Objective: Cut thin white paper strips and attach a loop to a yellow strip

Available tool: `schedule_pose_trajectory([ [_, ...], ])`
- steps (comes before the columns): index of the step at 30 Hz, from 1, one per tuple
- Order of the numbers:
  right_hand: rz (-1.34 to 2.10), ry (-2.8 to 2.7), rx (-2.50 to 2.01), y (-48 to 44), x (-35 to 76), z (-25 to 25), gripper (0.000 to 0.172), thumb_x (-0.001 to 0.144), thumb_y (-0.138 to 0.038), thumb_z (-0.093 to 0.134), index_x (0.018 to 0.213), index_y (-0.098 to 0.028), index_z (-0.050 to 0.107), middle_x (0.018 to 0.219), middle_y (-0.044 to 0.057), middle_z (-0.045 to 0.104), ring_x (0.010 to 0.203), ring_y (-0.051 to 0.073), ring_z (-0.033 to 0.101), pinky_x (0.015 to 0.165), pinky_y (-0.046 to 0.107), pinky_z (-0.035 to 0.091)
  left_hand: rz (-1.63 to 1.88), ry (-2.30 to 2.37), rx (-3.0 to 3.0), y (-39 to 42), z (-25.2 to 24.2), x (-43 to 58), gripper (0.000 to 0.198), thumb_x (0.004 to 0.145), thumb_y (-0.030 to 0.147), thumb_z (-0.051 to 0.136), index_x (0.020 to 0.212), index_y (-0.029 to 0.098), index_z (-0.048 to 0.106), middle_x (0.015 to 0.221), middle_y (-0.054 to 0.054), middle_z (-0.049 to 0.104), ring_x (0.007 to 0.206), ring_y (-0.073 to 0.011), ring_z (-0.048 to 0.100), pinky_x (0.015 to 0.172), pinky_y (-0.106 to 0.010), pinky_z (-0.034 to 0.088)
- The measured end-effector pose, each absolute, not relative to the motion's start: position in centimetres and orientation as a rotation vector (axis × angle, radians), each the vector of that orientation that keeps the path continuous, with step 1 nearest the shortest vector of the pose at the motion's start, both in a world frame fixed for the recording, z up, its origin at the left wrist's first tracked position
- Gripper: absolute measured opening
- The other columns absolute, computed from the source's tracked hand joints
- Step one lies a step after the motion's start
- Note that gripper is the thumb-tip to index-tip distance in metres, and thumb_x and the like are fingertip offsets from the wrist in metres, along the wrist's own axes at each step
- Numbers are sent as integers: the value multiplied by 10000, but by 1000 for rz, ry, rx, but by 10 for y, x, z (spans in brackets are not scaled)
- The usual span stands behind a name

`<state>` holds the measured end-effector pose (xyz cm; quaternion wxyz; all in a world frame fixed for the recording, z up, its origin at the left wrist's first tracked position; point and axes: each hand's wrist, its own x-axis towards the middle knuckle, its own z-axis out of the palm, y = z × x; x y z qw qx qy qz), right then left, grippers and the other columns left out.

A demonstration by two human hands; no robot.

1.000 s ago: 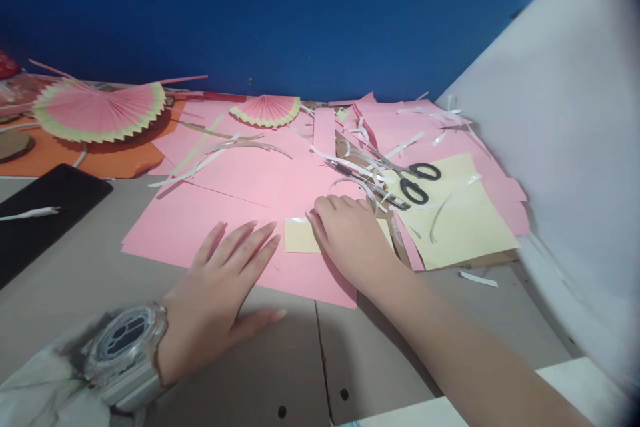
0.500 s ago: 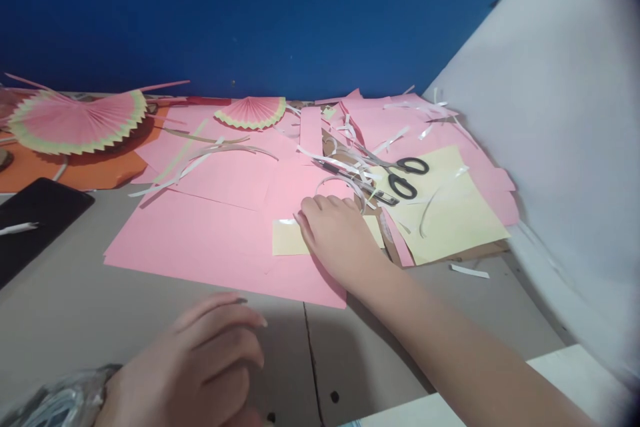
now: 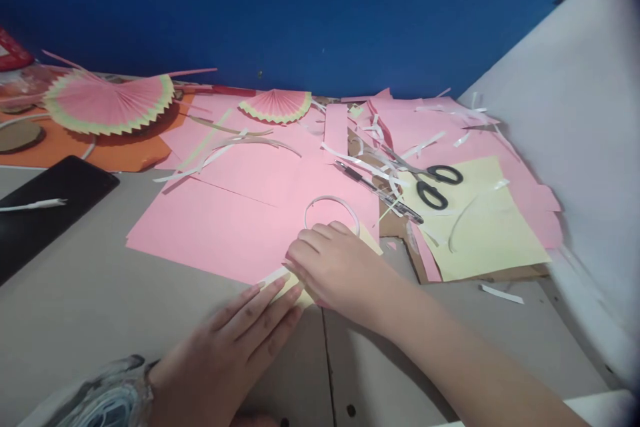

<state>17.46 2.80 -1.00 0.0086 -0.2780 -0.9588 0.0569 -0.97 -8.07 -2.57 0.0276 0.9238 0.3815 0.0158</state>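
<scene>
A pale yellow paper strip (image 3: 371, 239) lies slanted over the front edge of the pink sheets (image 3: 215, 227). My left hand (image 3: 250, 327) rests flat on the strip's near end, fingers stretched out. Curled over the middle of the same strip, my right hand (image 3: 340, 267) presses it down with its fingers together; its fingertips are partly hidden. The fingertips of both hands nearly meet. Just beyond my right hand is a thin white ring (image 3: 332, 199).
Black-handled scissors (image 3: 433, 195), a pen (image 3: 353, 172) and a yellow sheet (image 3: 480, 233) lie to the right. Pleated pink-and-yellow fans (image 3: 110, 103) stand at the back left, near a black phone (image 3: 60, 207). A blue wall rises behind.
My left hand has moved forward onto the yellow strip and flattened. The strip has turned slantwise and come nearer, with my right hand still on it. The view has shifted left.
</scene>
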Motion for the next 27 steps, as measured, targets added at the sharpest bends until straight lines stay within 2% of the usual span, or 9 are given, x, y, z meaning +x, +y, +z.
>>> schedule_pose_trajectory([
  [3, 194, -3004, -890, 28, 174, -11, 141, 908, -201, 433, 828, -167, 545, 794, 12, 577, 750, 175, 493, 657, 320, 270, 96, 1223, 2818, -79, -29, -12, 849, 715, 657, 471, 1392, 169, 316, 1490, -30, 252, 1379, -217, 108, 1112, -336, -27],
  [6, 207, -3002, -909, 28, 174, -11, 156, 904, -187, 426, 809, -165, 547, 788, 14, 581, 738, 174, 493, 652, 319, 272, 165, 1244, 2806, -77, -32, -15, 839, 719, 589, 494, 1392, 125, 306, 1485, -69, 259, 1377, -232, 116, 1114, -349, -5],
  [10, 223, -2951, -953, 28, 174, -10, 233, 928, -204, 378, 797, -158, 565, 772, 25, 601, 723, 171, 509, 655, 315, 289, 112, 1322, 2782, -77, -29, -15, 749, 767, 397, 478, 1415, 108, 236, 1483, -71, 263, 1370, -201, 170, 1113, -329, 105],
  [12, 249, -2928, -986, 27, 175, -8, 254, 932, -213, 371, 797, -154, 578, 759, 32, 613, 730, 172, 528, 665, 310, 304, 103, 1357, 2771, -78, -27, -15, 747, 776, 365, 473, 1426, 118, 200, 1483, -58, 265, 1366, -193, 184, 1103, -332, 156],
  [14, 291, -2896, -1028, 27, 177, -6, 242, 925, -206, 384, 803, -157, 588, 759, 37, 626, 747, 172, 548, 688, 304, 321, 135, 1331, 2787, -78, -27, -15, 775, 775, 444, 474, 1421, 104, 214, 1474, -70, 286, 1364, -202, 188, 1100, -333, 161],
  [18, 374, -2771, -1214, 26, 179, 3, 221, 918, -211, 379, 839, -174, 582, 732, 36, 642, 719, 173, 573, 695, 292, 350, 240, 1236, 2804, -77, -34, -19, 947, 704, 697, 414, 1392, 59, 288, 1452, -127, 323, 1359, -246, 188, 1111, -342, 85],
  [23, 451, -2640, -1484, 25, 181, 15, 208, 912, -243, 375, 841, -213, 568, 646, 5, 630, 602, 163, 580, 553, 245, 342, 223, 1227, 2767, -74, -35, -19, 964, 709, 701, 419, 1400, 49, 261, 1456, -145, 310, 1354, -254, 210, 1112, -332, 27],
  [27, 511, -2559, -1575, 24, 181, 20, 199, 918, -254, 368, 874, -238, 561, 618, -18, 629, 539, 152, 578, 505, 233, 327, 186, 1230, 2776, -75, -31, -18, 951, 711, 692, 424, 1405, 66, 251, 1449, -136, 327, 1329, -248, 268, 1107, -325, 20],
])
